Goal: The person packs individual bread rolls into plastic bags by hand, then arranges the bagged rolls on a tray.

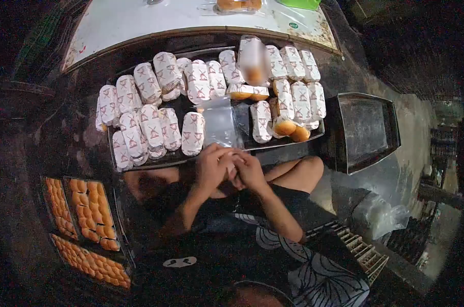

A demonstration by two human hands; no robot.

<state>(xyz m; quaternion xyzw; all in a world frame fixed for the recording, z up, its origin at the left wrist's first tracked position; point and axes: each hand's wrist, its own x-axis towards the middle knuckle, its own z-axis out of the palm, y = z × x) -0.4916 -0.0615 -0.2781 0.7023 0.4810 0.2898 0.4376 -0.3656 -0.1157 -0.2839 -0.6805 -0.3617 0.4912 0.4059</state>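
My left hand and my right hand meet over my lap, at the near edge of a large black tray. Their fingers are bent and pressed together around the near end of a clear plastic bag. The bag stretches away from me across the tray's middle. Exactly how the fingers grip it is partly hidden. A paper-wrapped bread roll with a reddish print lies just left of the bag. To its right is another wrapped roll. Several more such rolls fill both sides of the tray.
A white table stands beyond the tray, with a bagged loaf and a green packet on it. Another black tray is at right, near a bundle of clear plastic. Trays of unwrapped golden buns are at lower left.
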